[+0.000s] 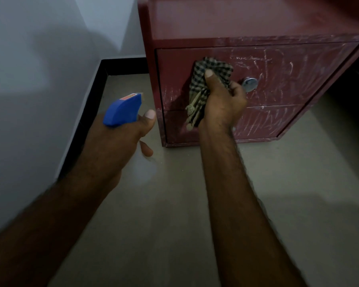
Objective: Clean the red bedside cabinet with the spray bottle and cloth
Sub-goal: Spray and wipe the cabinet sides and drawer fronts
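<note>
The red bedside cabinet [282, 65] stands on the floor at upper right, its front streaked with whitish marks. A round metal knob [250, 84] sits on the upper drawer. My right hand [222, 100] grips a bunched checkered cloth [213, 69] and presses it against the upper drawer, just left of the knob. My left hand [120, 141] holds the spray bottle by its blue trigger head [122, 111], left of the cabinet and apart from it, nozzle pointing toward the cabinet's left edge. The bottle's body is hidden under my hand.
A white wall [40, 69] with a black skirting [85, 112] runs along the left. Beige tiled floor [174, 214] lies under my arms. A dark gap [352, 83] opens to the right of the cabinet.
</note>
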`<state>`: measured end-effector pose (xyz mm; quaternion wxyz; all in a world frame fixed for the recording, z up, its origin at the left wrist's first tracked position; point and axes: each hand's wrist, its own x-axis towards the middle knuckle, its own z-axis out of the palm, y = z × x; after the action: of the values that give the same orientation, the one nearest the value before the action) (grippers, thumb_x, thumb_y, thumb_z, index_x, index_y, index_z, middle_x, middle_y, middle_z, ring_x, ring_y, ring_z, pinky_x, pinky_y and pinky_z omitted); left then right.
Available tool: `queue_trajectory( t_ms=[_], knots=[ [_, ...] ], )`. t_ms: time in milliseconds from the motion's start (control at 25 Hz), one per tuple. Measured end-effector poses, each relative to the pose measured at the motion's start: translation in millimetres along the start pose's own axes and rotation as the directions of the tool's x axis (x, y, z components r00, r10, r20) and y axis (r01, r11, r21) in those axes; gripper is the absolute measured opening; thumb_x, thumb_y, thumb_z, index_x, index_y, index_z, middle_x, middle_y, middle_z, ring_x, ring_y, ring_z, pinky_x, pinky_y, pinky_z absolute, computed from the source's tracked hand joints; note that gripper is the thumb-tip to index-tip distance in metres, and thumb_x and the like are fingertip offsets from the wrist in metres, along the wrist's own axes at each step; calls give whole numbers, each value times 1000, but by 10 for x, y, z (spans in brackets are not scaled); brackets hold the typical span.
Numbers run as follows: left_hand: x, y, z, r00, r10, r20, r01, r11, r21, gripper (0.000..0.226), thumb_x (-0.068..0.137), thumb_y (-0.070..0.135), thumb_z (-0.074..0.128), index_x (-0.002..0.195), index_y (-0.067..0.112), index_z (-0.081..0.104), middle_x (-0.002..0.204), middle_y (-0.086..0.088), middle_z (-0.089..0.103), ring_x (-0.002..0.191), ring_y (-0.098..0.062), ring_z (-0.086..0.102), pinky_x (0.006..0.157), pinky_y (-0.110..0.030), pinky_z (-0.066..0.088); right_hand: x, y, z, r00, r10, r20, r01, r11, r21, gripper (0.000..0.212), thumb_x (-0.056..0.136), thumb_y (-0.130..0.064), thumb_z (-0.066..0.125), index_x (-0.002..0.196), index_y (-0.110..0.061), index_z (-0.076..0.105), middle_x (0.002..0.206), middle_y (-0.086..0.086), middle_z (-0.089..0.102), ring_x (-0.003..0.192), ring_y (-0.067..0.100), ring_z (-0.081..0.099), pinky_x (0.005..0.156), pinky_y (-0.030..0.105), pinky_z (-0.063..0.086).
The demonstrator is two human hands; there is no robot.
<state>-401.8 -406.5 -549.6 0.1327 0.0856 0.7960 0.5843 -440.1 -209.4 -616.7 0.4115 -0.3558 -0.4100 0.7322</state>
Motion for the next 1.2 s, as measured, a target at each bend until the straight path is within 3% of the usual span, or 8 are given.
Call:
queue_trajectory(
  t_ms=[80, 320, 520, 680, 840, 920, 1040, 1200],
  knots=[
    [-8, -12, 6, 1000, 7, 2, -7, 1000, -1, 15, 90, 39, 65, 91, 40, 50, 95, -5, 65, 72, -24, 68, 93, -55, 54, 38, -39, 13, 999, -53, 15, 53, 999, -3, 49, 73, -23, 95, 111, -7, 68, 101, 8, 79, 88, 25, 78, 73, 47, 67],
    [-2, -8, 36, 1000, -4, -8, 4, 1000, 7, 16, 90, 39, 67, 88, 36, 51, 90, -4, 66, 71, -26, 69, 93, -53, 54, 30, 206, -183, 995, 79, -60, -79, 997, 2, 45, 74, -20, 94, 109, -5, 69, 101, 10, 78, 88, 27, 78, 71, 48, 67],
    [20, -9, 101, 1000, 3, 20, -4, 999, 41, 17, 89, 42, 67, 86, 30, 55, 79, 2, 67, 70, -26, 70, 89, -51, 56, 128, 2, -144, 999, 30, -17, -29, 999, 43, 44, 74, -17, 95, 109, -7, 70, 97, 9, 79, 84, 26, 79, 71, 47, 67],
    [57, -1, 203, 998, -15, 57, 10, 996, 85, 21, 88, 45, 67, 91, 26, 58, 81, 8, 68, 65, -18, 70, 83, -41, 56, 174, 59, -347, 996, 76, -51, -75, 997, 12, 37, 76, -13, 93, 104, -3, 71, 95, 11, 80, 80, 26, 79, 66, 45, 67],
    [67, 34, 298, 996, 10, 89, -20, 993, 115, 18, 88, 43, 67, 85, 35, 51, 84, 7, 66, 63, -13, 70, 70, -28, 48, 268, -36, -394, 999, 9, -48, -9, 1000, -3, 36, 75, -15, 93, 101, -3, 72, 94, 11, 80, 81, 27, 79, 67, 48, 66],
    [82, 76, 334, 996, 27, 89, -38, 992, 122, 22, 89, 42, 67, 81, 37, 47, 82, 2, 66, 65, -11, 71, 70, -29, 50, 301, -44, -411, 999, -4, -51, 3, 1000, -19, 36, 75, -15, 94, 101, -3, 72, 93, 10, 80, 80, 26, 79, 67, 47, 67],
    [121, 129, 390, 994, 43, 100, -56, 990, 132, 22, 89, 46, 68, 83, 39, 48, 85, -11, 71, 72, -28, 73, 76, -38, 56, 315, 19, -469, 997, 12, -72, -16, 998, -53, 38, 74, -16, 95, 102, -3, 72, 94, 10, 79, 80, 25, 79, 66, 46, 67],
    [155, 197, 473, 994, 43, 99, -55, 991, 122, 22, 90, 46, 67, 93, 27, 56, 83, -9, 70, 64, -17, 71, 74, -32, 53, 308, 70, -477, 995, 19, -95, -28, 996, -88, 46, 72, -21, 96, 108, -6, 72, 101, 9, 78, 84, 22, 79, 65, 43, 67]
  ],
)
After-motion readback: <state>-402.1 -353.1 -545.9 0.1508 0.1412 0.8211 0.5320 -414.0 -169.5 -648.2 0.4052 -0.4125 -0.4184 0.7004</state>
